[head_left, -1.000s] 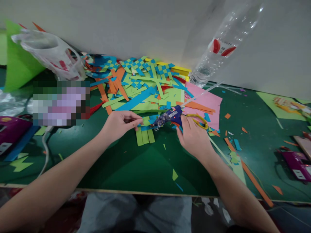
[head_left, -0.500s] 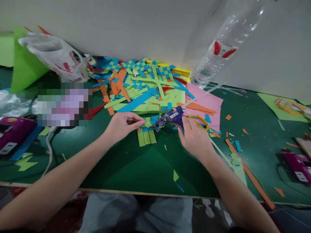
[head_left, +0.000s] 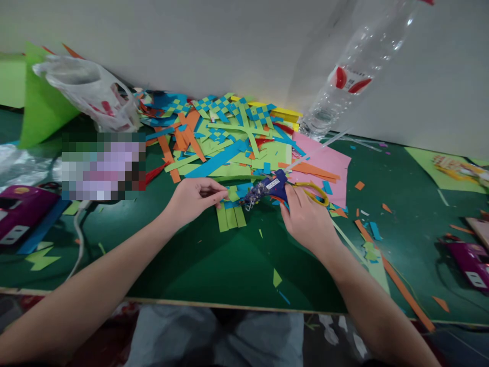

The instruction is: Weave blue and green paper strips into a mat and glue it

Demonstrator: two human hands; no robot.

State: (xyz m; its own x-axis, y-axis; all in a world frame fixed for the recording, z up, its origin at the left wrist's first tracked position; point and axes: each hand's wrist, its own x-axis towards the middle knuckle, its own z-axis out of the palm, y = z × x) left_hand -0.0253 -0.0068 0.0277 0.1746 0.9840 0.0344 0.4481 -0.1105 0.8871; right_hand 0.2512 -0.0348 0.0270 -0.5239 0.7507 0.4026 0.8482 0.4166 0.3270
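My right hand (head_left: 307,216) is wrapped round the handle of a dark blue glue gun (head_left: 275,184), with a clear glue stick (head_left: 317,153) jutting from its back end. Its nozzle, crusted with dried glue, points left and down at a woven piece of green and blue paper strips (head_left: 232,215). My left hand (head_left: 194,200) pinches the left edge of that piece between thumb and fingers, holding it near the green table. Right behind the glue gun lie yellow-handled scissors (head_left: 315,193), partly covered by my right hand.
A heap of paper strips and woven pieces (head_left: 221,132) lies behind my hands, beside a pink sheet (head_left: 338,163). A plastic bottle (head_left: 344,86) leans by the wall. A plastic bag (head_left: 103,97), a cable (head_left: 79,239) and purple devices (head_left: 28,211) are at the sides.
The whole view has shifted very slightly. The glue gun's nozzle stays at the woven paper, and both hands keep their holds with hardly any movement.
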